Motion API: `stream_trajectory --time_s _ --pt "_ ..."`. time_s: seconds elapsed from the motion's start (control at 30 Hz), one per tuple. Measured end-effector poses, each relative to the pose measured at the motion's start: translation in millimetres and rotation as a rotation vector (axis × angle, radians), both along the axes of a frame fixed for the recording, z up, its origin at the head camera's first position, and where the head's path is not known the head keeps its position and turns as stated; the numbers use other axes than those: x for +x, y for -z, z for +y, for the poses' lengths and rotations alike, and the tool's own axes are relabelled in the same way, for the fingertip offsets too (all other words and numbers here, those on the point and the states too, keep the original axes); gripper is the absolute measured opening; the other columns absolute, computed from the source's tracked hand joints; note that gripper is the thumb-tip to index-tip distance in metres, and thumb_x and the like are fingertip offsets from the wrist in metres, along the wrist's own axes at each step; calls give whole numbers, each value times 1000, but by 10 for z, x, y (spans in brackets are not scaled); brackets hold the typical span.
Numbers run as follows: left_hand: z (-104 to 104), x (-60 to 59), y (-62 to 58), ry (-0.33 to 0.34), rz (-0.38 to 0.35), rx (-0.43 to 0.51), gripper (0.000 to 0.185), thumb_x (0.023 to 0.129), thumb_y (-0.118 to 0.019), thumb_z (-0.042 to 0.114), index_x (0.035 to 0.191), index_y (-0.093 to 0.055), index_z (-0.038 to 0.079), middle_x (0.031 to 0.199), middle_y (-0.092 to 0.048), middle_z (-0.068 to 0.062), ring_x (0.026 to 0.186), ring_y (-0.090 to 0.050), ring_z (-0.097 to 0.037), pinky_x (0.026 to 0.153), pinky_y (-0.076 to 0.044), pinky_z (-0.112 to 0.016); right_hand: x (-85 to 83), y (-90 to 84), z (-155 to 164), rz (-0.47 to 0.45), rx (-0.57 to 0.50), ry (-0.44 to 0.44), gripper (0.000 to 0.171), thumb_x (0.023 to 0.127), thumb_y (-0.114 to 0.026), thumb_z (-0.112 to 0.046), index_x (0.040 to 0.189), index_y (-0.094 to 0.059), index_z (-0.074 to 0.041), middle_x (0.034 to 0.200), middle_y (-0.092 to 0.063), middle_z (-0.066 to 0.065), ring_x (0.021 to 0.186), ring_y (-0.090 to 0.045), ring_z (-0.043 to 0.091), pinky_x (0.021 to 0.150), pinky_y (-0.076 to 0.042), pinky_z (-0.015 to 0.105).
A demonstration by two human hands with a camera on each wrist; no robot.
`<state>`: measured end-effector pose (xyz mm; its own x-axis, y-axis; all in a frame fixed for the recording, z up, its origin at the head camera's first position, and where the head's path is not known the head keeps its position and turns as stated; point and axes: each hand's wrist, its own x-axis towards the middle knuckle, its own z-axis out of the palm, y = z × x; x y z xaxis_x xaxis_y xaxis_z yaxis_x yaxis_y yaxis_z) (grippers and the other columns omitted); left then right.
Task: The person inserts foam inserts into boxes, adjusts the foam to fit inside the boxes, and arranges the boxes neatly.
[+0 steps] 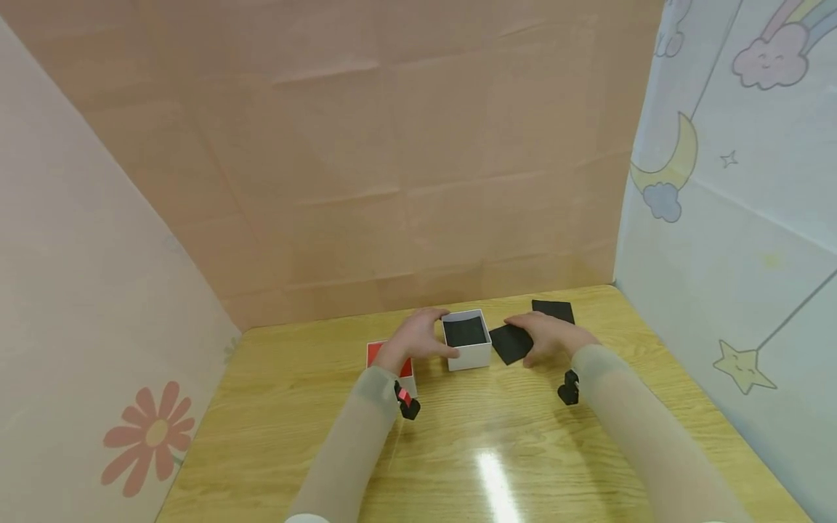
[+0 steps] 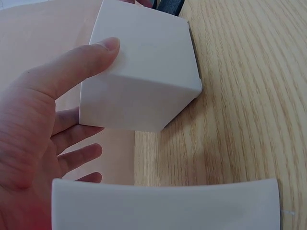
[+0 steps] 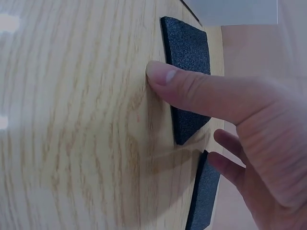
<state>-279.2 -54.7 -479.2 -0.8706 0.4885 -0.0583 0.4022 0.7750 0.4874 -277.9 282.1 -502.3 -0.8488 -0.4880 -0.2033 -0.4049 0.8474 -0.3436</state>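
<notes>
light: bright, even, overhead | glare: white streak on surface (image 1: 497, 479) at 6 o'clock | shadows: soft under hands | blur: wrist views soft close up, edges stretched

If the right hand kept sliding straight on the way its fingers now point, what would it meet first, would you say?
Probably the open white square box. The right hand rests on a black foam square, fingers pointing leftward towards the box just beyond the foam's edge. Depth is hard to judge, so this is a hedge.

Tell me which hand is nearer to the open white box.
Left. The left hand grips the white box by its side; the right hand rests apart to its right on a black foam square.
</notes>
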Motion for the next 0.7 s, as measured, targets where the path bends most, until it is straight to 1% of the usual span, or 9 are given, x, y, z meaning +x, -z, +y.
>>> stream_trajectory --time_s 0.1,0.27,0.5,0.6,0.7 --pt "1 -1 -7 0 -1 -1 98 80 -91 55 161 -49 18 160 -52 -3 147 -47 -28 121 -40 -50 -4 -18 -7 -4 34 6 100 80 -97 -26 163 -44 -8 164 -45 18 150 -39 47 115 -40 65" --pt "-6 6 -25 -3 -8 11 98 81 -92 54 161 -49 18 161 -52 -3 147 -47 -28 121 -40 -50 -12 -36 -30 26 86 -15 96 81 -96 -31 161 -49 -8 163 -45 20 149 -39 49 115 -40 66" --pt "-11 9 -30 3 -3 4 98 81 -91 55 161 -49 17 160 -52 -3 147 -47 -28 121 -40 -49 13 -72 -63 30 116 -27 92 78 -98 -40 154 -58 -8 152 -52 19 138 -50 46 109 -46 64" --pt "-10 9 -25 7 2 4 98 81 -91 55 161 -49 16 160 -53 -3 147 -47 -28 121 -40 -49 34 -72 -63 24 121 -12 90 77 -97 -44 153 -60 -11 148 -54 16 133 -53 42 107 -48 62" --pt "-8 13 -21 9 4 7 98 81 -91 55 161 -49 16 160 -53 -3 147 -47 -28 121 -40 -49 61 -76 -53 44 108 -9 89 76 -97 -44 150 -62 -10 144 -56 15 129 -54 39 104 -50 60"
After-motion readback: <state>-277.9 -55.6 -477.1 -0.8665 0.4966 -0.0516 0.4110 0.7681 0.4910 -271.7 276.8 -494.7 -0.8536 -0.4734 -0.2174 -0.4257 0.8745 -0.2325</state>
